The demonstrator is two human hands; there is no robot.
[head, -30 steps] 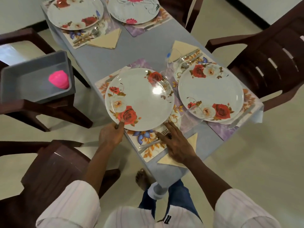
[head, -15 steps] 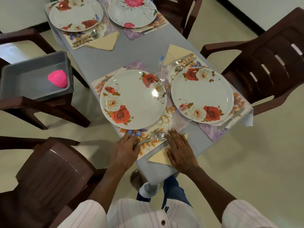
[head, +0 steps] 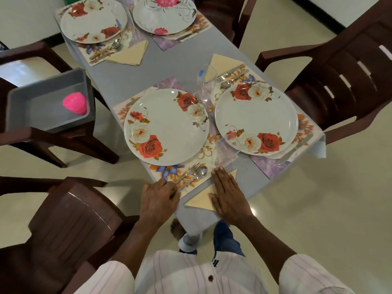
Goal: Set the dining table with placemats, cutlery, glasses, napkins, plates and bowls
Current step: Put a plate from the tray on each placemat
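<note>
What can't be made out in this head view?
All head view:
- Fork and spoon handles: hidden under left hand; its grip unreadable.
- Napkin: partly covered by flat right hand.
- Pink-flower plate: cut off by top edge.
- Near glass: transparent, outline faint.

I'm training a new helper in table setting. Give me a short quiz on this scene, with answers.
1. True or false: the right hand lies flat on the napkin.
2. How many plates are on the table? A two, B four, C six.
3. Fill in: the hand at the handles of the fork and spoon is the ___ hand.

Key: 1 true; 2 B; 3 left hand.
</note>
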